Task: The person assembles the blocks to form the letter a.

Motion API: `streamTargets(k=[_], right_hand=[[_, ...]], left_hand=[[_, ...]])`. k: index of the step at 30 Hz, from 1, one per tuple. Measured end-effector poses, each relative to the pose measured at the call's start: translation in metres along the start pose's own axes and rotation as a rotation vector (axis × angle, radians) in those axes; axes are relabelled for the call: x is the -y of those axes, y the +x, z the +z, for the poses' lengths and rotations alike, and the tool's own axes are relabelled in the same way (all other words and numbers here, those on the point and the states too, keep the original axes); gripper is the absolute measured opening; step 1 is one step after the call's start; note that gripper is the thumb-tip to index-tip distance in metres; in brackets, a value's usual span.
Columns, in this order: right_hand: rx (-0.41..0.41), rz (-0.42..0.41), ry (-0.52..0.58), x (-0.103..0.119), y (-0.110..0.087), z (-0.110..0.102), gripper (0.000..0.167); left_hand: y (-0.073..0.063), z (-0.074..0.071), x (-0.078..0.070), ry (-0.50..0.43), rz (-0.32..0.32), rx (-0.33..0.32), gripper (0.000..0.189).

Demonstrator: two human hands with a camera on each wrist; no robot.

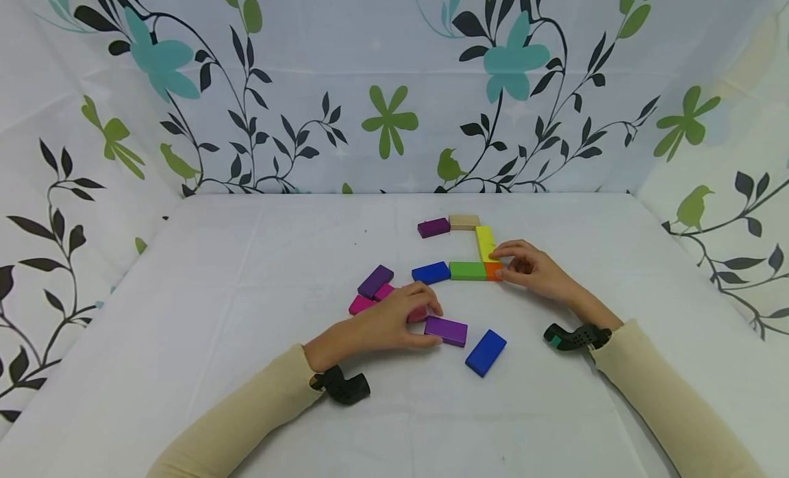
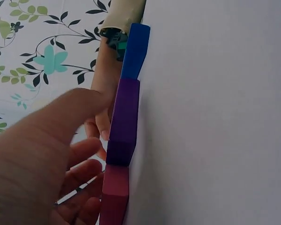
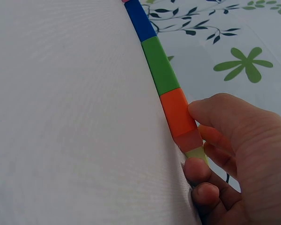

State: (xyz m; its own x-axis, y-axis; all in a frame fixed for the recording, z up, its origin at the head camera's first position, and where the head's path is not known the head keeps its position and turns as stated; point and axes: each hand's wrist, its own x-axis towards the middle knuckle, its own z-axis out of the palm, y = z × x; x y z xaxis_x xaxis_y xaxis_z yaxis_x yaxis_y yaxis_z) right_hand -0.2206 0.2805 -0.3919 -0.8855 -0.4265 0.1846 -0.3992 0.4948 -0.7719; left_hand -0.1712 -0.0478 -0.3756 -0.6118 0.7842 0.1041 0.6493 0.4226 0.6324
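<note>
My right hand (image 1: 531,271) pinches the orange block (image 1: 491,272) with thumb and forefinger, its other fingers curled beside the block's end. The orange block joins a green block (image 1: 467,271) and a yellow block (image 1: 484,242), which runs away from it. My left hand (image 1: 390,320) hovers palm down, fingers loosely bent, at the left end of a purple block (image 1: 446,332). Its thumb comes close to that block's upper edge in the left wrist view (image 2: 124,115); contact is unclear. A pinkish-red block (image 1: 416,315) lies partly hidden under the left fingers.
A blue block (image 1: 431,273) extends the green one leftward. Beyond are a tan block (image 1: 464,222) and a plum block (image 1: 434,227). Pink blocks (image 1: 360,305) and a dark purple block (image 1: 375,281) lie by the left hand. Another blue block (image 1: 486,353) lies nearer on the white cloth.
</note>
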Motion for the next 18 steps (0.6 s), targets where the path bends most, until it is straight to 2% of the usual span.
streamTargets(k=[3,6,10,18], right_hand=[[-0.003,-0.008,-0.006,0.000,-0.001,0.000,0.034],[-0.004,-0.010,-0.011,-0.001,-0.001,0.000,0.034],[-0.003,-0.003,-0.009,-0.001,0.000,0.000,0.034],[0.001,-0.009,-0.018,-0.002,-0.001,0.000,0.036]], left_hand=[[-0.001,-0.004,0.000,-0.050,-0.010,-0.010,0.029],[-0.002,-0.009,0.000,-0.064,0.020,-0.043,0.022],[-0.002,-0.015,0.003,-0.005,0.052,-0.080,0.017],[-0.004,-0.022,0.011,0.113,0.004,-0.120,0.021]])
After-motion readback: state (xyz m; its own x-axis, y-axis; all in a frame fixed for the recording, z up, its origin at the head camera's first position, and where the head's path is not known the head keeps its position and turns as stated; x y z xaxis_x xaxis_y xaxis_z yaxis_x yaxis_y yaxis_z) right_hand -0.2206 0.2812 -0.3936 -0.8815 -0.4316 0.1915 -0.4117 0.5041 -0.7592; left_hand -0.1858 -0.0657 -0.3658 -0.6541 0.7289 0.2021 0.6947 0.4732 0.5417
